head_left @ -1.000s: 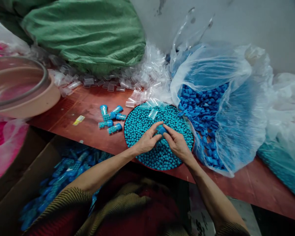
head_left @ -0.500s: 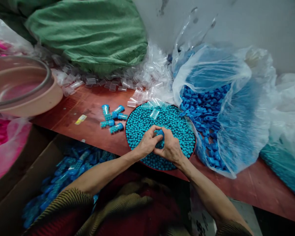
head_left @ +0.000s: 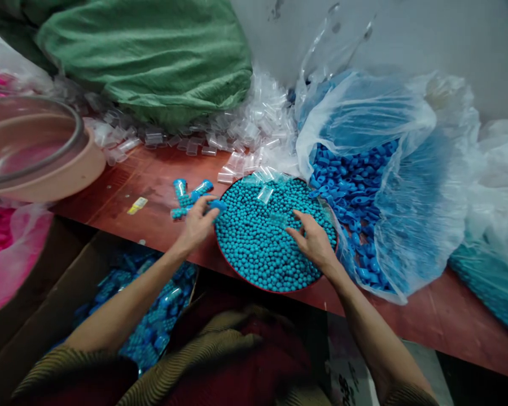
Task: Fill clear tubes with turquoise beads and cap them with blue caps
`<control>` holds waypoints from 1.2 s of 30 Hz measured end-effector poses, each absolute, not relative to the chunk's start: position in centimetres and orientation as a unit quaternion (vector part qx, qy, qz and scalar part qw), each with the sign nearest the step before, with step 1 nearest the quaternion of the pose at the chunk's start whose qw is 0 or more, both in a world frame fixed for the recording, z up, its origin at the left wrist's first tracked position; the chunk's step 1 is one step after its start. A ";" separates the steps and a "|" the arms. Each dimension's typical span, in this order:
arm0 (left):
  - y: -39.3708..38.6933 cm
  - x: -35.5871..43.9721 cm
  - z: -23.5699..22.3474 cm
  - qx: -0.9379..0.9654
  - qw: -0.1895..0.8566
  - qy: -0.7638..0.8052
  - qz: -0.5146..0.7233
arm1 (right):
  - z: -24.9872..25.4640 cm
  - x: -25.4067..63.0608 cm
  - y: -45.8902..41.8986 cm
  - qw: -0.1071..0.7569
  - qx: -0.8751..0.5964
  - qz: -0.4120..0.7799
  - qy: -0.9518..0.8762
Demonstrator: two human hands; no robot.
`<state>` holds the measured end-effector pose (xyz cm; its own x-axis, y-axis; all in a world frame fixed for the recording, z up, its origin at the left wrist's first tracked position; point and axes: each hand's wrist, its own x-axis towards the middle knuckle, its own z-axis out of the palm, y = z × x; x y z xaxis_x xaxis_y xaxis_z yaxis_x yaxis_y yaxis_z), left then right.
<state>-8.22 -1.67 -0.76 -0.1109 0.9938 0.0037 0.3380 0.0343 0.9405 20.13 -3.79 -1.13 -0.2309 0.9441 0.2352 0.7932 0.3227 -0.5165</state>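
My left hand (head_left: 198,224) is at the left rim of a round basin (head_left: 225,258). Its thumb and fingers pinch a blue-capped tube (head_left: 218,206), whose body is mostly hidden by the fingers. Beside and partly behind that hand lie several filled tubes (head_left: 180,188), clear with blue caps and turquoise beads inside. Turquoise beads (head_left: 262,248) fill the basin. My right hand (head_left: 315,239) hovers over the right part of the beads, thumb and fingers apart, holding nothing. Just left of its fingertips a clear tube (head_left: 278,219) rests on the beads; another clear tube (head_left: 265,194) lies farther back.
Clear empty tubes (head_left: 254,135) are heaped behind the basin below a green sack (head_left: 148,62). To the right, a plastic bag (head_left: 423,197) spills blue caps (head_left: 351,175). A pink tub (head_left: 84,169) stands left. Below the table edge, a box (head_left: 59,293) holds filled tubes.
My hands have parted. The left carried the blue-capped tube leftward to the basin's rim, near the filled tubes. The right let go, moved right and opened over the beads.
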 end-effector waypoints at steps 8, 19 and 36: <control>0.5 -9.5 -1.0 0.636 0.064 0.695 0.330 | -2.8 21.0 -1.6 0.166 -0.595 0.083 -0.782; -6.3 -2.8 -1.2 0.841 0.152 0.508 0.106 | -0.6 19.4 -5.5 0.121 -0.433 0.010 -0.893; -2.1 0.0 -4.0 0.887 0.079 0.452 0.048 | -3.0 18.4 -1.0 0.015 -0.377 0.033 -0.926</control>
